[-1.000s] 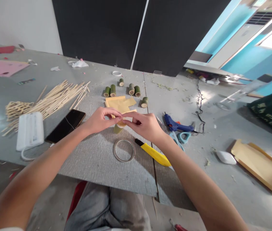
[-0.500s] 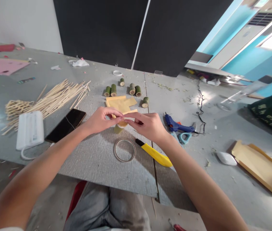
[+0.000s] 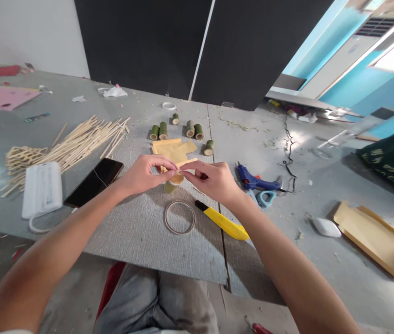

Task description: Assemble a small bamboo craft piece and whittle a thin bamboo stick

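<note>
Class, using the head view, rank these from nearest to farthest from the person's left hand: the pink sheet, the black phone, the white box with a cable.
From the left hand:
1. Black phone: just to its left.
2. White box: further left, beyond the phone.
3. Pink sheet: far left, toward the table's back.

Has a cylinder below the left hand and right hand, a ring before it, a paper piece behind it, and bamboo pieces farther back. Has a phone to the left, sticks behind that, and a glue gun rightward, behind scissors.
</note>
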Available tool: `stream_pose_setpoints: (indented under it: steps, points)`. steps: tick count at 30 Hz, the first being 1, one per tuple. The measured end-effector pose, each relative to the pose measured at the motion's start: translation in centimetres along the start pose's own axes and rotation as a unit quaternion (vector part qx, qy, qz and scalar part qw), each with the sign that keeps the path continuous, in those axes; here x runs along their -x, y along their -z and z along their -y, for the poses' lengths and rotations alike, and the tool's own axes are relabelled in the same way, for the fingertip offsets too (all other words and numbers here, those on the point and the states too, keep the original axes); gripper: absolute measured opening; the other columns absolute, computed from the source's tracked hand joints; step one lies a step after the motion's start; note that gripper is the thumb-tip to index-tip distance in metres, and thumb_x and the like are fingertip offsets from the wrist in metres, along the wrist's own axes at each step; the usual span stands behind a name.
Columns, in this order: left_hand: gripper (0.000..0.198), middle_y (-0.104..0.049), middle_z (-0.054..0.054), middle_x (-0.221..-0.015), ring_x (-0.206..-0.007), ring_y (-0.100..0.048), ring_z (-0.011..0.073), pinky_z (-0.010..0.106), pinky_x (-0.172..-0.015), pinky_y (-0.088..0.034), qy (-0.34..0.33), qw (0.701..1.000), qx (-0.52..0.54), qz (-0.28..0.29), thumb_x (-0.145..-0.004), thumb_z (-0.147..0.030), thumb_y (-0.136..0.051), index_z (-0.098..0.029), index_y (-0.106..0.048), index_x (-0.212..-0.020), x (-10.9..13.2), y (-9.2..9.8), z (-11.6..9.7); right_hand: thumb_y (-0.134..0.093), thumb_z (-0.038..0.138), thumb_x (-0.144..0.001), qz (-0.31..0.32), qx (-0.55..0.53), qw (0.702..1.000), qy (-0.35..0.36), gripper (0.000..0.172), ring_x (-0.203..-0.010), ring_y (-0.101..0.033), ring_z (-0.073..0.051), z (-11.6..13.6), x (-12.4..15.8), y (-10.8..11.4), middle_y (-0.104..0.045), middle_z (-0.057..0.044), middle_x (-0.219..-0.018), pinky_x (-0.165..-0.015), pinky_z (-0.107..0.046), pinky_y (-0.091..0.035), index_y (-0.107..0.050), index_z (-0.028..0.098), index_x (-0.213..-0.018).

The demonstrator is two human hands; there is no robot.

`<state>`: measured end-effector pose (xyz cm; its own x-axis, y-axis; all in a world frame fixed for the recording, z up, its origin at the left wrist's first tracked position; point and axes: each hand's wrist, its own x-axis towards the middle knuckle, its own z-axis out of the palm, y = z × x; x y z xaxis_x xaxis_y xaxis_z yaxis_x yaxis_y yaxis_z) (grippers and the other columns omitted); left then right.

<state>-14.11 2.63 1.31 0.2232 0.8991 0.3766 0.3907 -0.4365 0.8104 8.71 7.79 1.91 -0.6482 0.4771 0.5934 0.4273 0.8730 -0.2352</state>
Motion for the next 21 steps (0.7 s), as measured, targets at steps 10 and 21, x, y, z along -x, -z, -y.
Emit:
stream_pose_setpoints:
  steps: [10,21]
  points:
    - [0.015,-0.080,0.006,-0.099,-0.085,-0.070,0.0186,0.032,-0.075,-0.054,-0.007,1.000,-0.009,-0.005,-0.090,-0.031,-0.068,-0.021,-0.080,-0.088,0.00,-0.15,-0.21,-0.057,0.041,-0.103,0.013,0.077,0.996,0.042,0.028,-0.050,-0.056,-0.010,0.14,0.06,0.06,-0.069,0.001,-0.059,-0.054,-0.025,-0.036,-0.079,0.023,-0.099]
    - [0.014,-0.080,0.006,-0.099,-0.090,-0.072,0.0200,0.032,-0.078,-0.054,-0.003,1.000,-0.014,-0.003,-0.090,-0.028,-0.068,-0.021,-0.080,-0.090,-0.05,-0.17,-0.45,-0.055,0.040,-0.104,0.018,0.094,0.993,0.070,0.029,-0.057,-0.064,-0.011,0.31,0.06,0.17,-0.076,0.000,-0.070,-0.056,-0.026,-0.038,-0.077,0.023,-0.097]
